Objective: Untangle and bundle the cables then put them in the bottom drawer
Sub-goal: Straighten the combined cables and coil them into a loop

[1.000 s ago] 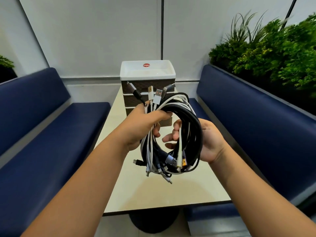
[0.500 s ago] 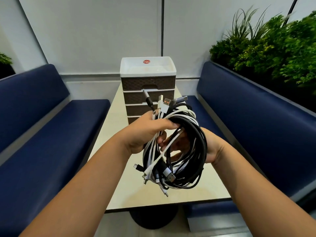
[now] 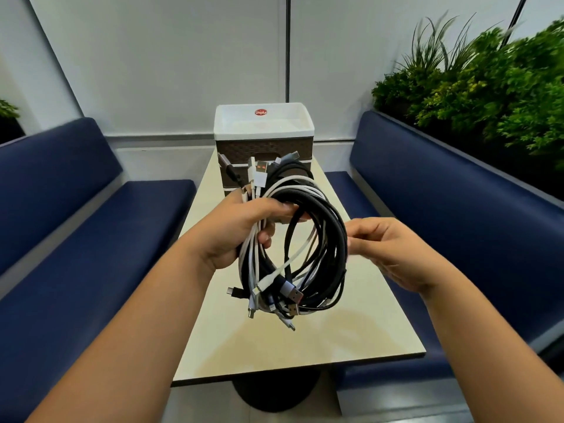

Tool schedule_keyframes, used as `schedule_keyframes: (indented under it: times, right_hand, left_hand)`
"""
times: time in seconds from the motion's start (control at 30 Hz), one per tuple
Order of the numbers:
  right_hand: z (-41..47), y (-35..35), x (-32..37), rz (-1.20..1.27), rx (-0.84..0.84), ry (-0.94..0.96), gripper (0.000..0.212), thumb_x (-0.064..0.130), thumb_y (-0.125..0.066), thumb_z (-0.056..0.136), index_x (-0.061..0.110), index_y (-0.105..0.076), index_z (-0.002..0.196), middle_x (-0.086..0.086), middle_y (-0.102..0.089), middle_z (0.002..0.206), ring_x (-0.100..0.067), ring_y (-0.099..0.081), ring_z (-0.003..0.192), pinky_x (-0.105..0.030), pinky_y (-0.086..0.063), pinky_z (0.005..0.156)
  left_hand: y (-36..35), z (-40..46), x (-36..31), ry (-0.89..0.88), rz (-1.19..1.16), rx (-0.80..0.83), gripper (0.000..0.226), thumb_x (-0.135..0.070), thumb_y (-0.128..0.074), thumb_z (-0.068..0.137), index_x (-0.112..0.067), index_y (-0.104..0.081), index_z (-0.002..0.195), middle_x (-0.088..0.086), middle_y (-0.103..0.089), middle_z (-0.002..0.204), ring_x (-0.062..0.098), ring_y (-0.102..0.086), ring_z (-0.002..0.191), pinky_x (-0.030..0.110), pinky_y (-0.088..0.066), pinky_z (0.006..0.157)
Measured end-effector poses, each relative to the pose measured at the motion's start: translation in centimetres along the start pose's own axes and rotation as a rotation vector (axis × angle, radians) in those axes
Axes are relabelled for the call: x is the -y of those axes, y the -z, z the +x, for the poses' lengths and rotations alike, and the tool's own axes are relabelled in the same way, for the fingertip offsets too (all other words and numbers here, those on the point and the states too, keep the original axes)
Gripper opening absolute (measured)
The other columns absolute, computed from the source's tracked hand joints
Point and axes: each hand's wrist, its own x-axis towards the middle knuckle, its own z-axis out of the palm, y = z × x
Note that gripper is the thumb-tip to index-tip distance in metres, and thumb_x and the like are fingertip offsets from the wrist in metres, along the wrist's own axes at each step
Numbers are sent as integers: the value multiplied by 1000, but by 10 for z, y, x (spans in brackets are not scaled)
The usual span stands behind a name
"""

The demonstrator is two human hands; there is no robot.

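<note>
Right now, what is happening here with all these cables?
A person holds a coiled bundle of black and white cables above a cream table. The left hand grips the bundle at its top left, with several plugs sticking up above the fist. The right hand is at the coil's right edge, its fingers blurred, so contact is unclear. Behind stands a small drawer unit; the bundle hides its lower drawers.

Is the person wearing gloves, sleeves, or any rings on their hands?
No gloves. Both the left hand and the right hand are bare, and both forearms are uncovered as far as the picture shows. No sleeve, watch or bracelet is in view, and no ring shows on the fingers visible.
</note>
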Motion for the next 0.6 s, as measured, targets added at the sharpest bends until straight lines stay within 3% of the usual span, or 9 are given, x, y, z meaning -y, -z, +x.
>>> schedule_keyframes:
  times: [0.1, 0.17, 0.27, 0.33, 0.43, 0.5, 0.6]
  right_hand:
    - [10, -5, 12, -288, -258, 5, 31, 39, -73, 74, 15, -78, 92, -6, -71, 92, -31, -66, 92, -51, -54, 88]
    - [17, -12, 17, -281, -355, 7, 17, 30, -74, 81, 19, -79, 92, -1, -73, 84, -26, -68, 82, -44, -58, 79]
    - [20, -29, 21, -115, -295, -18, 12, 6, -69, 86, 14, -79, 88, -8, -74, 80, -19, -65, 74, -37, -55, 76]
    - [17, -35, 22, 67, -191, -60, 15, -3, -63, 87, 4, -76, 91, -21, -72, 88, -25, -65, 80, -35, -56, 79]
    - [10, -34, 21, 292, -30, -118, 21, 0, -52, 93, -7, -70, 102, -27, -68, 97, -30, -64, 84, -36, -57, 79]
    - [9, -35, 21, 387, -19, -134, 24, 3, -48, 95, -8, -68, 104, -27, -68, 97, -29, -65, 83, -35, -58, 77]
    - [12, -41, 19, 496, -59, -148, 27, 5, -46, 95, -10, -64, 109, -25, -69, 92, -30, -67, 84, -40, -55, 87]
  left_hand:
    - [-2, -2, -4, -14, -14, 13, 7, -17, -62, 79, -17, -68, 82, 6, -72, 83, 9, -34, 41, 26, -35, 50]
    - [-6, -1, -4, -14, -22, 25, 9, -17, -62, 78, -13, -65, 86, 9, -69, 82, 9, -34, 41, 25, -34, 50]
    - [-12, 1, -3, -4, -9, 45, 13, -18, -64, 79, -11, -65, 90, 20, -60, 89, 9, -35, 41, 26, -34, 51]
    - [-14, 2, -1, 5, 1, 35, 14, -18, -64, 80, -11, -65, 91, 13, -61, 82, 9, -35, 42, 25, -34, 51]
    - [-11, 5, 2, 34, 24, -33, 22, -18, -67, 79, -6, -62, 97, 10, -56, 73, 10, -37, 41, 26, -37, 49]
    - [-7, 8, 7, 62, 69, -89, 31, -19, -69, 79, -2, -61, 104, 9, -55, 75, 11, -40, 42, 29, -44, 52]
    - [-3, 11, 15, 111, 120, -153, 52, -26, -72, 73, -1, -57, 116, 9, -59, 88, 12, -45, 44, 32, -50, 58]
